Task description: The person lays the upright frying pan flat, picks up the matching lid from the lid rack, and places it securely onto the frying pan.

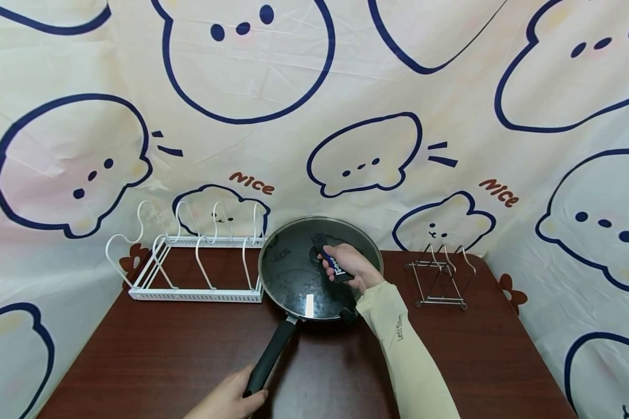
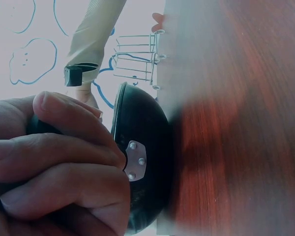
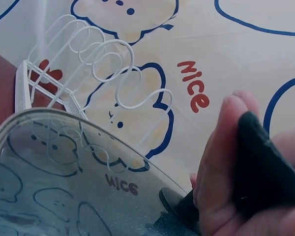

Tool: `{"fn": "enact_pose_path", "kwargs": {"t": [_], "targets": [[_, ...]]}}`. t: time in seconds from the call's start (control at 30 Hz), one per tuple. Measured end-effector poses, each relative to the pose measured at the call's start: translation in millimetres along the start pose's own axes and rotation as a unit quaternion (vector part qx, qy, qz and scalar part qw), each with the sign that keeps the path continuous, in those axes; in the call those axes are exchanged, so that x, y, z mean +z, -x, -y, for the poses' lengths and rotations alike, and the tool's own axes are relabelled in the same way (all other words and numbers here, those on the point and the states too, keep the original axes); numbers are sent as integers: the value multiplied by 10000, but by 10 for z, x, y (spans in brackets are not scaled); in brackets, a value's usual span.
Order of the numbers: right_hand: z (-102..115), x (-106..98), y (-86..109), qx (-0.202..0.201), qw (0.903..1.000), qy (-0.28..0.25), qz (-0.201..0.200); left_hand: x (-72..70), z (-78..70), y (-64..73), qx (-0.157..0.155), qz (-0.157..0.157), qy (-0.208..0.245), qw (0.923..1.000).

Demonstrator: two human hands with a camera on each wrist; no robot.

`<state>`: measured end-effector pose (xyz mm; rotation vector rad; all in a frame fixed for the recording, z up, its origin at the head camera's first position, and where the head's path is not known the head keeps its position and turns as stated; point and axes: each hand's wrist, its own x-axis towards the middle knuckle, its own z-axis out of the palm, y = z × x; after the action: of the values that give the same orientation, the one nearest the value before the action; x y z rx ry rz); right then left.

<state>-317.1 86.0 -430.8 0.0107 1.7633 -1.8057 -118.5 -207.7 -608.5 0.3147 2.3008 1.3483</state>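
A black frying pan (image 2: pixel 150 118) with a riveted handle bracket is near the middle of the table, covered by a glass lid (image 1: pixel 288 273) with a metal rim. My left hand (image 1: pixel 233 397) grips the pan's long dark handle (image 1: pixel 272 356) near its end. Over the lid, my right hand (image 1: pixel 353 265) holds the black lid handle (image 1: pixel 339 272), which carries a printed label. The fingers of that hand wrap the handle in the right wrist view. Whether the pan's base touches the table, I cannot tell.
Left of the pan stands a white wire rack (image 1: pixel 196 295) with curved dividers, close to the pan's rim. A smaller metal rack (image 1: pixel 440 301) is at the back right of the brown table (image 1: pixel 188 343). A patterned cloth (image 1: pixel 283 157) hangs behind.
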Motion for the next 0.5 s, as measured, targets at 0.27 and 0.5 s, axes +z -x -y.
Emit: {"fn": "enact_pose_path", "kwargs": {"t": [0.27, 0.5], "targets": [[-2, -12, -14, -11, 10000, -23, 50, -16, -26, 25, 37, 79, 118, 9999], [-2, -23, -8, 63, 9998, -151, 98, -19, -2, 14, 23, 112, 180, 9998]]}}
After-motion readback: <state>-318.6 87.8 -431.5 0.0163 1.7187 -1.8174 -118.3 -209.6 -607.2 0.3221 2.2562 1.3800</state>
